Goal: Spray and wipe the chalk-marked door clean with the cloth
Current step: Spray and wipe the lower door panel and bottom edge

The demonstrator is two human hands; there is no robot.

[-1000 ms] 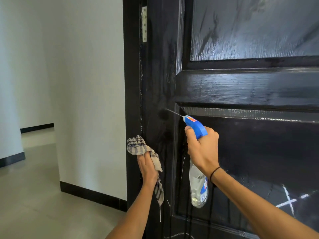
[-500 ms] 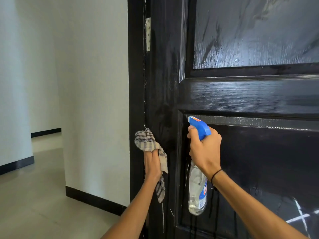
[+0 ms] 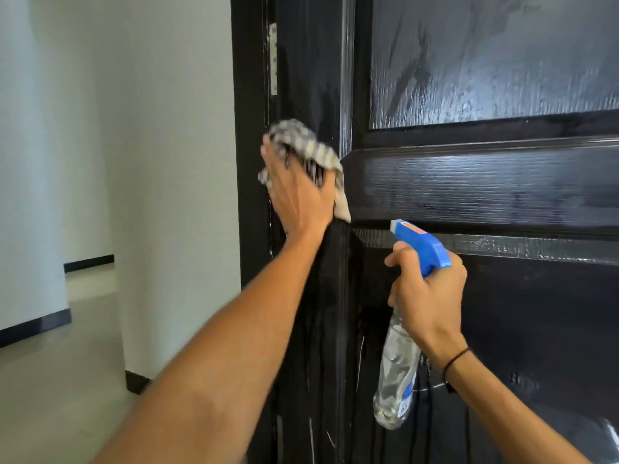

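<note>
the right hand point(image 3: 427, 296) is nearest, its fingers curled round the neck of the spray bottle point(image 3: 398, 373), index finger at the blue trigger head point(image 3: 422, 244). a thin dark band point(image 3: 454, 363) sits on that wrist. the clear bottle hangs below the fist, tilted, just in front of the black door point(image 3: 485, 189), its nozzle pointing left at the door's lower panel edge. left of the bottle and higher up the door, the left hand point(image 3: 298, 192) lies with fingers spread flat, pressing the checked cloth point(image 3: 311, 152) against the door's left stile; the cloth bunches above and to the right of the fingers. faint white streaks point(image 3: 311, 437) show low on the door. a hinge point(image 3: 273, 58) sits on the door's left edge above the cloth. farthest left of the door stands a white wall point(image 3: 150, 162) with dark skirting point(image 3: 33, 326).
</note>
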